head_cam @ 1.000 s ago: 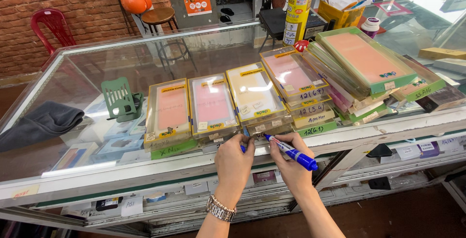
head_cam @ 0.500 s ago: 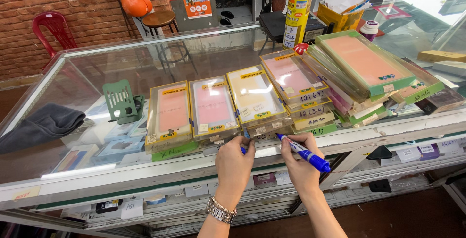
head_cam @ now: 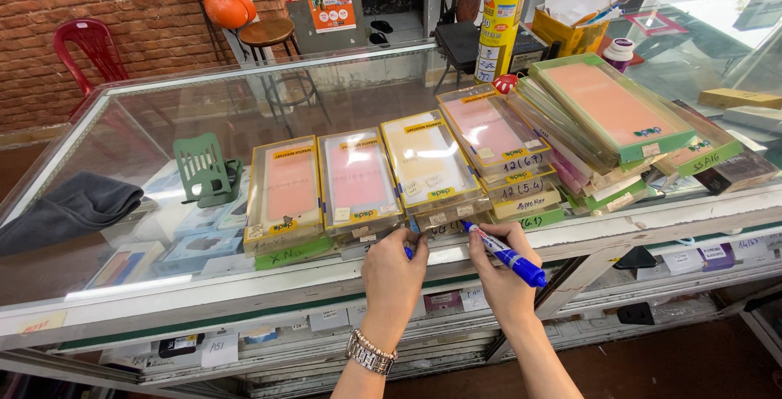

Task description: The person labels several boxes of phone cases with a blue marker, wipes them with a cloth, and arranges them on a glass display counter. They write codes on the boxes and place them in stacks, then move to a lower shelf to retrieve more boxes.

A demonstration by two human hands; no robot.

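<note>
Both forearms come up from the bottom edge of the head view, near parallel, hands close together but not touching, at the front edge of the glass counter. Left hand [head_cam: 394, 273]: back of hand up, fingers curled forward, fingertips pinched together at the top; metal watch band on the wrist. Right hand [head_cam: 498, 273]: just right of the left, back of hand up, fingers wrapped in a writing grip around a blue marker [head_cam: 505, 253], tip pointing up-left, cap end sticking out lower right. Wrists straight, bare forearms.
</note>
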